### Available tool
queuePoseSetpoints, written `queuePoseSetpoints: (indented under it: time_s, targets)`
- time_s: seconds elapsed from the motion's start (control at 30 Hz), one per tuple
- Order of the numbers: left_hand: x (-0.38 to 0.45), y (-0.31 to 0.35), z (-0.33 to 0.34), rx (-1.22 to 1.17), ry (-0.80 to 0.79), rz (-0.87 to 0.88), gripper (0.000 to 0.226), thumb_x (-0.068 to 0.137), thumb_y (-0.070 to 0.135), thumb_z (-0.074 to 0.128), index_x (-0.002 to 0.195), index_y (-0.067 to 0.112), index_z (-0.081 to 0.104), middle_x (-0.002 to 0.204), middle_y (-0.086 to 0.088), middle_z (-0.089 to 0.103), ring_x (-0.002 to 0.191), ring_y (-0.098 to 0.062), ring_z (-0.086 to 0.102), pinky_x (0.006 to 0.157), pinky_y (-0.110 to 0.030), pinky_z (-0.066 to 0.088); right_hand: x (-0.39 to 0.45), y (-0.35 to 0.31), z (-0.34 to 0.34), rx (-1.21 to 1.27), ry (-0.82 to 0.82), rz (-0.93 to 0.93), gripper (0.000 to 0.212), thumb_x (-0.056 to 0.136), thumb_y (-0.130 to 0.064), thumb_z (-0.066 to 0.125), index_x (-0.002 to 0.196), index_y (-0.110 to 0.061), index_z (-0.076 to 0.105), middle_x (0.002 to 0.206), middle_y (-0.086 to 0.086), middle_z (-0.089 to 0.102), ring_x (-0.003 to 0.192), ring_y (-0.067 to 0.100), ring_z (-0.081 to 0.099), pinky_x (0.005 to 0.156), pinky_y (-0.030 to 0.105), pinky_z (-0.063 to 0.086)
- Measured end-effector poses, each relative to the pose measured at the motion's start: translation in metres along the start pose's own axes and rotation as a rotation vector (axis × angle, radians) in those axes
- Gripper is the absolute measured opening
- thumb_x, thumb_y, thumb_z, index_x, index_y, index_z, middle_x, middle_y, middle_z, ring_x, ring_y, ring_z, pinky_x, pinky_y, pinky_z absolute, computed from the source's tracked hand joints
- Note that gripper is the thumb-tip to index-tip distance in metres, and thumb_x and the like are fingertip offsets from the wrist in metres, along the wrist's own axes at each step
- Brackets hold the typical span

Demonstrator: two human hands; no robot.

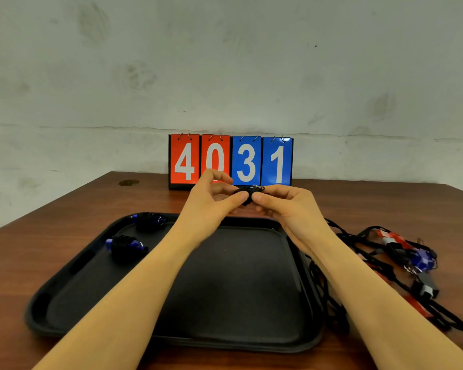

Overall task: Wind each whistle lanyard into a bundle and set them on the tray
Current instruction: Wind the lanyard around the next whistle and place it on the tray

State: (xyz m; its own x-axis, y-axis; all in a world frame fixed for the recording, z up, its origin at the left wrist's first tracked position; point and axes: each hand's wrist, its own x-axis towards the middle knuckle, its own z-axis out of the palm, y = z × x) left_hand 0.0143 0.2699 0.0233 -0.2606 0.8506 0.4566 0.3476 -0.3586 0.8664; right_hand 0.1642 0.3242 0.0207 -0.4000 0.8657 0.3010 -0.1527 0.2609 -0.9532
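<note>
A black tray [241, 332] lies on the wooden table in front of me. Two blue whistles wrapped in black lanyard sit at its far left: one bundle [151, 221] at the back corner, another bundle [126, 245] just nearer. Above the tray's far edge, my left hand [211, 204] and my right hand [286, 206] together pinch a small black wound lanyard bundle [247, 194] with a metal ring on top; the whistle inside is hidden. A tangle of loose lanyards and whistles [401, 257], red, blue and black, lies right of the tray.
A flip scoreboard [230, 160] reading 4031 stands at the table's far edge against a grey wall. A round grommet [129, 182] is set in the tabletop at the back left. Black cords trail along the tray's right rim.
</note>
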Motion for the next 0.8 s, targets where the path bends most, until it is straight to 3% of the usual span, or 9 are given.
queuePoseSetpoints:
  time_s: [0.1, 0.27, 0.43, 0.63, 0.8]
  targets:
    - [-0.0026, 0.0008, 0.0008, 0.105, -0.079, 0.031, 0.041, 0.083, 0.019, 0.065, 0.118, 0.034, 0.049, 0.100, 0.010, 0.056, 0.090, -0.006, 0.060, 0.076, -0.017, 0.050, -0.0017, 0.0001, -0.0004, 0.030, 0.034, -0.001, 0.011, 0.079, -0.004, 0.067, 0.090, -0.004, 0.070, 0.073, 0.009, 0.069, 0.068, 0.015, 0.068, 0.069, 0.026, 0.057]
    - [-0.0028, -0.0043, 0.0018, 0.235, -0.095, 0.091, 0.046, 0.085, 0.016, 0.063, 0.128, 0.028, 0.050, 0.116, 0.015, 0.050, 0.107, 0.001, 0.046, 0.077, -0.005, 0.037, -0.0014, 0.0004, 0.0019, 0.002, 0.076, -0.003, 0.010, 0.078, -0.001, 0.068, 0.088, -0.002, 0.070, 0.070, 0.010, 0.069, 0.064, 0.015, 0.068, 0.064, 0.023, 0.057]
    - [-0.0020, -0.0073, 0.0056, 0.302, -0.079, 0.155, 0.045, 0.085, 0.016, 0.064, 0.127, 0.028, 0.052, 0.118, 0.012, 0.049, 0.107, -0.001, 0.047, 0.081, -0.005, 0.037, -0.0028, -0.0023, 0.0020, -0.117, 0.120, -0.065, 0.006, 0.076, -0.002, 0.071, 0.080, -0.006, 0.070, 0.069, 0.011, 0.069, 0.060, 0.014, 0.068, 0.062, 0.022, 0.057]
    - [-0.0006, -0.0086, 0.0073, 0.360, -0.044, 0.190, 0.037, 0.082, 0.015, 0.066, 0.118, 0.021, 0.058, 0.110, 0.009, 0.052, 0.102, -0.006, 0.053, 0.084, -0.011, 0.042, -0.0012, 0.0042, 0.0084, -0.364, 0.203, -0.203, 0.012, 0.076, -0.006, 0.072, 0.074, -0.015, 0.066, 0.078, 0.007, 0.069, 0.078, 0.021, 0.069, 0.076, 0.039, 0.058]
    - [-0.0009, -0.0088, 0.0058, 0.365, -0.027, 0.186, 0.036, 0.080, 0.016, 0.068, 0.115, 0.021, 0.060, 0.108, 0.009, 0.053, 0.100, -0.006, 0.054, 0.087, -0.015, 0.044, -0.0016, 0.0028, 0.0093, -0.407, 0.217, -0.239, 0.016, 0.076, -0.008, 0.073, 0.074, -0.021, 0.063, 0.078, -0.001, 0.067, 0.079, 0.013, 0.066, 0.077, 0.026, 0.055]
